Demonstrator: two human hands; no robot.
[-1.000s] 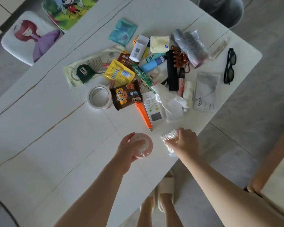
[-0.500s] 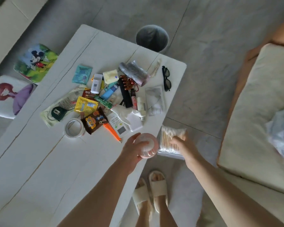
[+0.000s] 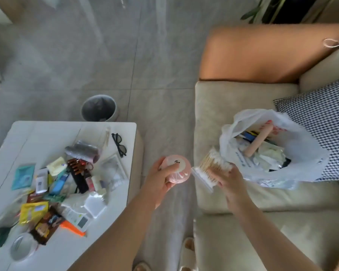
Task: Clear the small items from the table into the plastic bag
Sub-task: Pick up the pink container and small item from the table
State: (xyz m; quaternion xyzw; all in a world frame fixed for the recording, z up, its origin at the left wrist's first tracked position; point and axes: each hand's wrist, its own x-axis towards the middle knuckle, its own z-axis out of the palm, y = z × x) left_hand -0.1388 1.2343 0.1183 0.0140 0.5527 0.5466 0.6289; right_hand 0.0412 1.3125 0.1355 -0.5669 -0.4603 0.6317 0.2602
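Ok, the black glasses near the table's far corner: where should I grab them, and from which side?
Pinch the black glasses at the bridge between the lenses, coming straight down. They lie flat and apart from the pile, near the table edge, so probably nothing blocks a top pinch.

- Single head-worn wide-angle view, looking steeply down from standing height.
- White table [image 3: 47, 133] lies lower left, beige sofa [image 3: 233, 196] right, grey floor between.
- Both forearms enter from the bottom edge, close to the lens.

Tape roll [image 3: 22, 248] and table [image 3: 47, 133] clutter blurred; bag [image 3: 301, 153] contents indistinct.
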